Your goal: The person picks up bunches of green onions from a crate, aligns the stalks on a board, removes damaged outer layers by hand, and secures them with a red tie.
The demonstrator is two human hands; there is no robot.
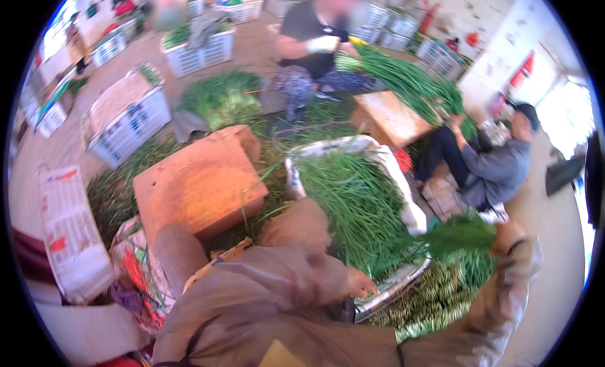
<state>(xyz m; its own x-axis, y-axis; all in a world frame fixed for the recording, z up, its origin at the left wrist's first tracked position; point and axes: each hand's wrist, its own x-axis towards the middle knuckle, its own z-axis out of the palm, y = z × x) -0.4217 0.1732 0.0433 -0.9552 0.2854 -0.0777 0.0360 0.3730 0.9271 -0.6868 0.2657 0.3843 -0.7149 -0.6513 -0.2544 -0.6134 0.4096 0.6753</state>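
Note:
My right hand (506,236) is closed round a bunch of long green leaves (459,236), held out at the right beside a lined basket of loose greens (346,203). My left hand (359,282) is low at the basket's near rim, its fingers loosely apart against the leaves there. Tied bundles of greens with pale stems (428,304) lie to the right of the basket. An orange block (195,184) sits in front of my legs, left of the basket.
Two other people (309,39) (501,162) handle long greens around a wooden block (384,115). White plastic crates (126,127) stand at left and behind. A loose pile of greens (220,96) lies on the floor. A printed sheet (72,228) lies at left; a wall bounds the right.

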